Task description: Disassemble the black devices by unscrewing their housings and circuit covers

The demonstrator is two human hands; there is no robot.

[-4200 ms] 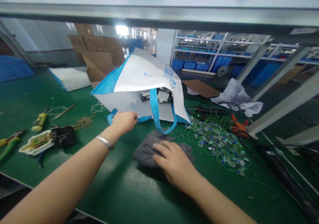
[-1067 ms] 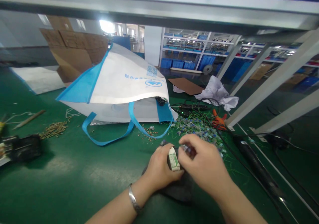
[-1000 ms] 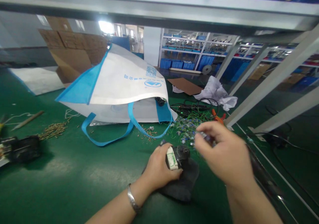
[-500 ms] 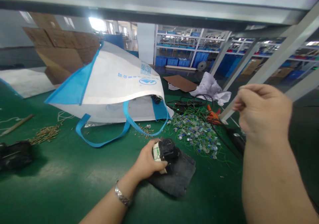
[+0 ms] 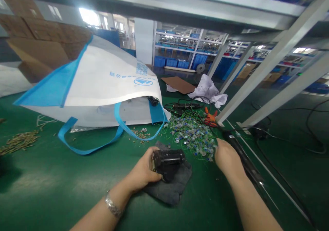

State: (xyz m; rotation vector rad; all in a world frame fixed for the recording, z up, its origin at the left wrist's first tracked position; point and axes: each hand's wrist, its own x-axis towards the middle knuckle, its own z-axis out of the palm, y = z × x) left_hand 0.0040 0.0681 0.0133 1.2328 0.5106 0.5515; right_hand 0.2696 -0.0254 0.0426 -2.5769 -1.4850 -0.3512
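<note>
the left hand point(image 5: 144, 171) is wrapped around a black device point(image 5: 168, 159), fingers curled on its near end, and holds it on a grey cloth point(image 5: 174, 190) that lies on the green table point(image 5: 64, 186), in the middle just in front of the person. a bracelet point(image 5: 113, 206) sits on that wrist. the right hand point(image 5: 227, 157) is down on the table to the right of the device, its back to the camera, against a long black tool point(image 5: 244, 159); whether it grips the tool or its fingers are spread cannot be told. a heap of small parts point(image 5: 192, 136) with green wires lies between the hands and a little beyond them. orange pliers point(image 5: 210, 118) lie behind the heap. a white and blue bag point(image 5: 102, 83) lies on its side to the left, with loose screws point(image 5: 140, 133) by its handle.
</note>
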